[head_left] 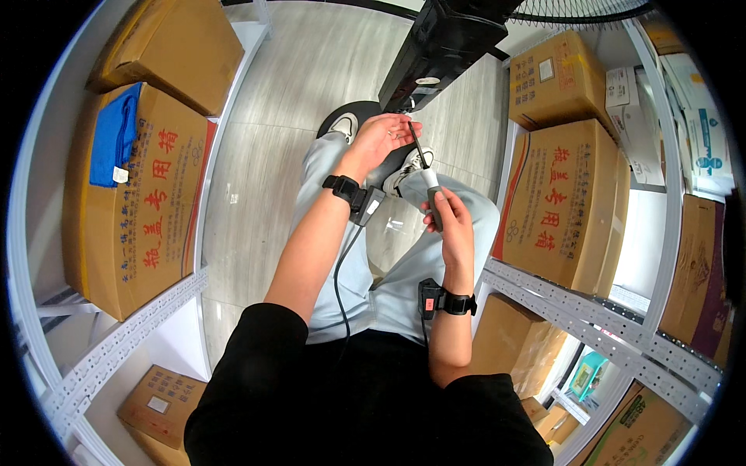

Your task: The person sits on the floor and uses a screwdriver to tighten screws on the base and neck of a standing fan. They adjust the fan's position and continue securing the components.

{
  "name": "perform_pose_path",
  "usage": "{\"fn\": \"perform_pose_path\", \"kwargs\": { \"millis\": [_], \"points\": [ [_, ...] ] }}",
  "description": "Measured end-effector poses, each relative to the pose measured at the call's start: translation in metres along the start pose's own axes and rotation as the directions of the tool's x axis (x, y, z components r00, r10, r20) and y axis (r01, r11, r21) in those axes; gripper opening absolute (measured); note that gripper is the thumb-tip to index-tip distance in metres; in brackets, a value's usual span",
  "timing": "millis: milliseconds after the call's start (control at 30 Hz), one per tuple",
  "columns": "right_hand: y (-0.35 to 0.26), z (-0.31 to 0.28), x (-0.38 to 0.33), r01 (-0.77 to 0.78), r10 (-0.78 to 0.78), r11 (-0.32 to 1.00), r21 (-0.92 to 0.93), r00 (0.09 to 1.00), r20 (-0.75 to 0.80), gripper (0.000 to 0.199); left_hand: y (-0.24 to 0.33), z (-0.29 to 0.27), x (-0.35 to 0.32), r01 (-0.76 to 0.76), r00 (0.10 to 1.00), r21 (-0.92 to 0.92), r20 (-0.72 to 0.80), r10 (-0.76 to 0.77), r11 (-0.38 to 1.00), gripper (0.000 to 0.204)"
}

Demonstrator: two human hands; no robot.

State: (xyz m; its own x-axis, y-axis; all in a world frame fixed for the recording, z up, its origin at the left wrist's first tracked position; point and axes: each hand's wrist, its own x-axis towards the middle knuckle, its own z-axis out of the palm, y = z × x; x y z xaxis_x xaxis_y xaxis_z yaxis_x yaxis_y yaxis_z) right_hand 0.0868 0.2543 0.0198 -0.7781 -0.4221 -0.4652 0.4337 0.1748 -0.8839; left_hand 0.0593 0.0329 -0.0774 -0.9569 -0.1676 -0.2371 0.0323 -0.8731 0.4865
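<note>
Head view looks down on a seated person between two shelf racks, with a screwdriver [429,178] in front of the knees; its white-and-grey handle sits in the right hand [453,216], which is closed around it, and its dark shaft slants far and left. The left hand [382,138] is half open, palm showing and fingers loosely bent, close by the shaft's tip; whether the fingertips touch the tip, I cannot tell. Just beyond them is the lower end of a black column [443,54], near a wire fan guard [579,12] on the far right; a black round base [363,110] lies on the floor under the shoes.

The step in hand looks like screwdriver work at the column's lower end; the next move would seem to call for lining up the tip while the left hand steadies or guides it.

As for writing, the large left carton [159,225] and the large right carton [559,210] both bear big red characters with smaller dark-blue lines; the far right carton [556,81] has dark print and a pale square label; the column carries a pale oval sticker, too small to make out; a white tag hangs on the blue cloth [115,136].
</note>
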Motion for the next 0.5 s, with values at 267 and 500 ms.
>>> {"fn": "perform_pose_path", "kwargs": {
  "millis": [267,500],
  "points": [
    [-0.0049,0.0022,-0.0019,-0.002,0.001,0.999,-0.033,1.000,-0.014,0.035,0.0031,0.0045,-0.0041,-0.013,1.000,0.056,0.014,0.012,0.998,0.026],
    [-0.0058,0.0030,-0.0020,0.014,-0.016,0.998,-0.065,0.999,-0.035,0.035,0.0044,0.0072,-0.0057,-0.042,0.999,0.052,-0.025,0.043,0.998,0.024]
  ]
}}
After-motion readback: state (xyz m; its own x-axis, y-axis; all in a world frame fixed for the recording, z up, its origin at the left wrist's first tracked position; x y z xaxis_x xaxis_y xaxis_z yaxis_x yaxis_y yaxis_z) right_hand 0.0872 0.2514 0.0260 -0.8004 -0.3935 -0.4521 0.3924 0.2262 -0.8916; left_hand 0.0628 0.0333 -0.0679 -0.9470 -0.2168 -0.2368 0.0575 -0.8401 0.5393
